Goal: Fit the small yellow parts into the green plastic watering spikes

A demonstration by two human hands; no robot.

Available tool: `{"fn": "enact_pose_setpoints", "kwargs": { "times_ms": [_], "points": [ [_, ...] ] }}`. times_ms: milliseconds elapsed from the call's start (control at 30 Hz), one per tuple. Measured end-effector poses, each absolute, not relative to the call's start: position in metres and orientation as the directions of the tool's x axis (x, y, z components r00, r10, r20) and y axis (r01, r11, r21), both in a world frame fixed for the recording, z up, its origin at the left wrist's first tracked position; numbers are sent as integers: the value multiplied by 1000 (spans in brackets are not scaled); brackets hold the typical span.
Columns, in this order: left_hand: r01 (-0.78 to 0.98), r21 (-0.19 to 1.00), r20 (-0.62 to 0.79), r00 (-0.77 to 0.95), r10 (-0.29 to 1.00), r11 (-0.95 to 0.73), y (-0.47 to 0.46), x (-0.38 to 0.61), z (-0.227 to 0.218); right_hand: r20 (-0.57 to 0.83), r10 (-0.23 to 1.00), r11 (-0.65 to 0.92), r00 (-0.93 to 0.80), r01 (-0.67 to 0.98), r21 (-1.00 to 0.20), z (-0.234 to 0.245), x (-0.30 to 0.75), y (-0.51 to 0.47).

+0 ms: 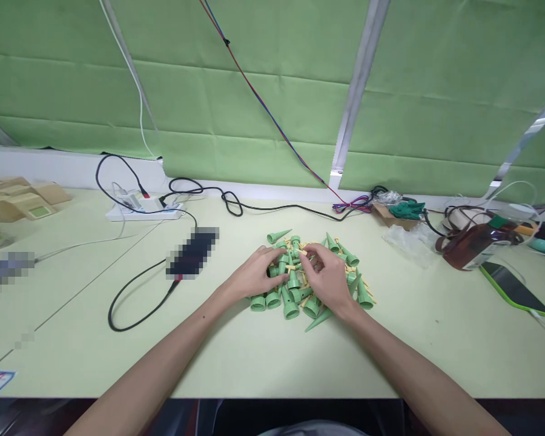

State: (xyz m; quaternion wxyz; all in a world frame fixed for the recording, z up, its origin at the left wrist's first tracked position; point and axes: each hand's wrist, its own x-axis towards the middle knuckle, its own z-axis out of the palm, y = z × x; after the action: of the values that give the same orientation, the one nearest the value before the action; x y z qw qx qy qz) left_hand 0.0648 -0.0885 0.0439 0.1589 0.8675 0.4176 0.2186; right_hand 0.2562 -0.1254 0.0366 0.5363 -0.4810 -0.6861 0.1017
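Note:
A heap of several green plastic cones [295, 289] mixed with small yellow pieces lies in the middle of the pale green table [263, 357]. My left hand [254, 275] rests on the heap's left side, fingers curled around one green cone. My right hand [327, 275] sits on the heap's right side, thumb and fingers pinched on a small yellow piece [303, 252] near the top. The fingertips of both hands almost meet over the pile. One lone cone [278, 235] lies just behind the heap.
A blurred dark phone [193, 253] with a black cable lies to the left, behind it a white power strip [140, 209]. At the right are a brown pouch [472, 245], a green-edged phone [513, 289] and clutter. Cardboard boxes [18, 197] stand far left.

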Motion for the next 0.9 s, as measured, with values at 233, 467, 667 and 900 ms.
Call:
{"fn": "enact_pose_setpoints", "kwargs": {
  "times_ms": [233,467,667,900],
  "points": [
    [656,481,234,544,806,-582,-88,64,44,628,777,509,38,550,-662,36,257,-125],
    [623,516,263,538,801,-588,-85,63,43,632,775,515,30,550,-657,37,256,-126],
    [578,579,278,523,806,-575,-81,63,44,633,774,515,25,555,-652,36,257,-126],
    [558,601,323,486,812,-573,-78,61,45,628,778,513,23,554,-656,36,256,-126]
  ]
}}
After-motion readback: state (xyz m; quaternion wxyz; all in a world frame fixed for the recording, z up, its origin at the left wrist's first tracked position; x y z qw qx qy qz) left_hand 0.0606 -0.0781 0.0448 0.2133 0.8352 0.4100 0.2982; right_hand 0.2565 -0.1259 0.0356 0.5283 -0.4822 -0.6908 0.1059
